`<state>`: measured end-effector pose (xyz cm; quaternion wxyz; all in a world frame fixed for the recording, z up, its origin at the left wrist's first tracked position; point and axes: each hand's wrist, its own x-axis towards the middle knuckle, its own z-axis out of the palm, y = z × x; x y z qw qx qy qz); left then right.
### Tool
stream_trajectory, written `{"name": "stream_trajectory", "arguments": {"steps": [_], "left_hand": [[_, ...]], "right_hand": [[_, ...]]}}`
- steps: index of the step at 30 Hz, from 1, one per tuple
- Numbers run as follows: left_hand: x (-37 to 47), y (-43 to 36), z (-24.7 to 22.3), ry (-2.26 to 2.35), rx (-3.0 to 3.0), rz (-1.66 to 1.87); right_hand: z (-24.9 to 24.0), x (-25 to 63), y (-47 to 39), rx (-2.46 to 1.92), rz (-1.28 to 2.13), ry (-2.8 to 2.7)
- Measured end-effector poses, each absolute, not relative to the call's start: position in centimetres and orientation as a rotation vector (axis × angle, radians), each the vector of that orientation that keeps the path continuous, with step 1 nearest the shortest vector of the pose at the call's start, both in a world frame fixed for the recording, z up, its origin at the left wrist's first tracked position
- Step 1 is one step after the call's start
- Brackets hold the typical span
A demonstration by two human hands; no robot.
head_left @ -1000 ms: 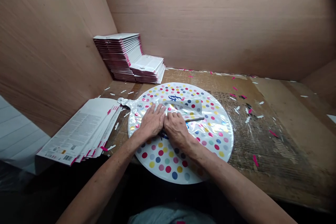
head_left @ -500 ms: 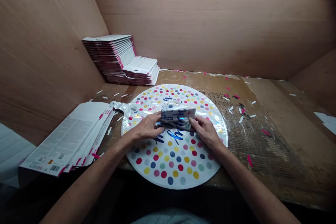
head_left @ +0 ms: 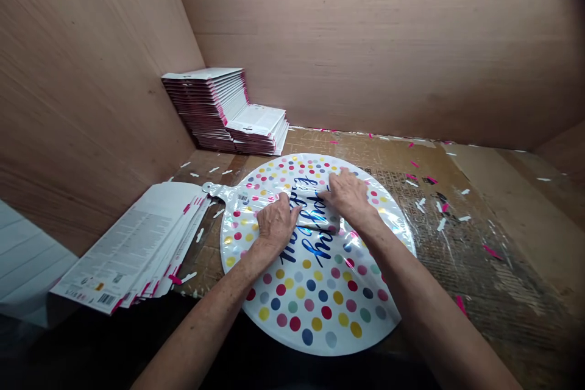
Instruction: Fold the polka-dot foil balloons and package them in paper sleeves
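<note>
A flat, round foil balloon (head_left: 315, 311) with coloured dots and shiny blue lettering lies on the cardboard-covered surface, its silvery neck (head_left: 214, 191) pointing left. On its middle rests a smaller folded foil balloon (head_left: 326, 222) with similar print, whose outline is hard to tell from the balloon below. My left hand (head_left: 276, 219) is closed at the folded balloon's left side, thumb against it. Bent over its upper right side, my right hand (head_left: 350, 195) has curled fingers at the foil. The fingertips of both hands are partly hidden.
White and pink card sleeves (head_left: 119, 244) lie fanned at the left front. A tall stack of folded sleeves (head_left: 201, 109) stands in the back left corner. Wooden panels (head_left: 365, 42) enclose the back and sides. White and pink paper scraps (head_left: 441, 224) litter the cardboard (head_left: 493, 207).
The folded balloon was held raised between both hands; now it lies lower, against the large balloon. My right hand has moved up and over it. The whole view has shifted slightly.
</note>
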<state>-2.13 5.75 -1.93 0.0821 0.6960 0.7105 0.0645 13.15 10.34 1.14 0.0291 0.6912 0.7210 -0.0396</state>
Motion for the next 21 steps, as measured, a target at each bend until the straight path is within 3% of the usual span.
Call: {"name": "stream_trajectory", "arguments": {"steps": [3,7,16,19,21], "left_hand": [[-2.6,5.7,-2.2,2.113,2.091,0.244],[-3.4,5.2,-2.4,2.003,2.048,0.648],[-3.7,2.7,-1.8,1.589,1.688,1.087],[-7.9,0.8,-1.3,1.775,1.845,1.089],[-12.4,-0.7,-0.8,2.159,1.998,0.995]], "right_hand": [[1.6,12.6,12.1,1.884,-0.276,2.405],[0.8,13.4,10.5,1.739,-0.444,2.581],[-2.1,12.1,2.9,1.753,-0.923,2.829],[-2.3,12.7,1.8,1.760,-1.004,2.804],[-2.6,14.1,1.4,1.862,-1.016,2.741]]}}
